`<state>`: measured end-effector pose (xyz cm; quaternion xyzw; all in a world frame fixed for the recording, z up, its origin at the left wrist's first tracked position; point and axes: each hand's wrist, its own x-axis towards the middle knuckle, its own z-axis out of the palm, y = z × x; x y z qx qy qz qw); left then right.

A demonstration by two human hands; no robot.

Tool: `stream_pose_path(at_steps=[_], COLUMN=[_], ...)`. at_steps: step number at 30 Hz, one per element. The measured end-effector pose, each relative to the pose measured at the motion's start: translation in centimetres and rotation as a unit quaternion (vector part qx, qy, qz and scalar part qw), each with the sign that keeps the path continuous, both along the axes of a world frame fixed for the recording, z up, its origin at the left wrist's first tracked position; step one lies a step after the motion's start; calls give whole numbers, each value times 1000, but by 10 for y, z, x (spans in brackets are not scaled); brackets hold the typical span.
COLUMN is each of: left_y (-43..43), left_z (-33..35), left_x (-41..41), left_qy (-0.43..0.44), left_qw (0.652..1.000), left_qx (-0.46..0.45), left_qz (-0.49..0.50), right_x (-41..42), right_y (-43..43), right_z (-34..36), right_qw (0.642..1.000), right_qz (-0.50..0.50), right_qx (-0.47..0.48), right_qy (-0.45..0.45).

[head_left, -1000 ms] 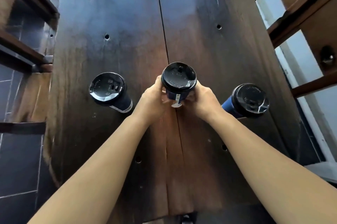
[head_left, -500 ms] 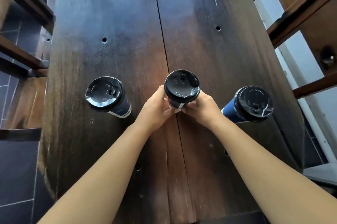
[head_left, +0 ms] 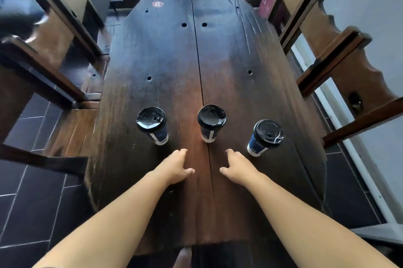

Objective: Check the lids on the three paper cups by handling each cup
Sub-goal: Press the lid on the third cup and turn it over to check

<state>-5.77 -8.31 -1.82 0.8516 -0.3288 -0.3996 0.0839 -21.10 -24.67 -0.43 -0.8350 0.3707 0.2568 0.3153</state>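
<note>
Cups in a row mid-table, black lids on: left cup (head_left: 152,125), middle cup (head_left: 211,122), right cup (head_left: 265,137). Left hand (head_left: 175,167) and right hand (head_left: 236,167) hover near middle cup, loosely open, holding nothing. Next check: steady the cup body, press the lid rim evenly, don't squeeze paper.

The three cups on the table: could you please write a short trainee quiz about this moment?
1. True or false: the left hand grips the middle cup.
2. How many cups carry black lids?
3. Which cup stands nearest the right hand: A left cup, B right cup?

Key: 1 false, both hands are open and apart from the cups, over the table; 2 three; 3 B.
</note>
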Motion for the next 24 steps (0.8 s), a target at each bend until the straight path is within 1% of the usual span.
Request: stream_pose_path(at_steps=[4,7,11,14,19,22,24], left_y=[28,31,5,-25,-68,-89,-100], left_z=[30,47,78,94,92,81,71], left_x=[-28,-48,-60,-75,-101,-109,-109], left_qy=[-31,-49,-54,-57,-49,-51,-41], left_qw=[999,998,996,991,985,983,985], left_qx=[21,8,-61,-113,-136,-126,-114], left_qz=[-18,-25,-37,-53,-90,-122,-121], right_x=[-30,-48,-57,-77,-122,-143,-149], right_y=[19,22,8,-5,-29,-45,-55], right_z=[25,36,60,71,72,72,75], right_qw=[999,999,998,994,993,991,989], right_qz=[41,30,-23,-66,-101,-122,-132], right_qx=[-11,-19,-14,-16,-32,-37,-36], right_qy=[14,5,-54,-82,-59,-47,-51])
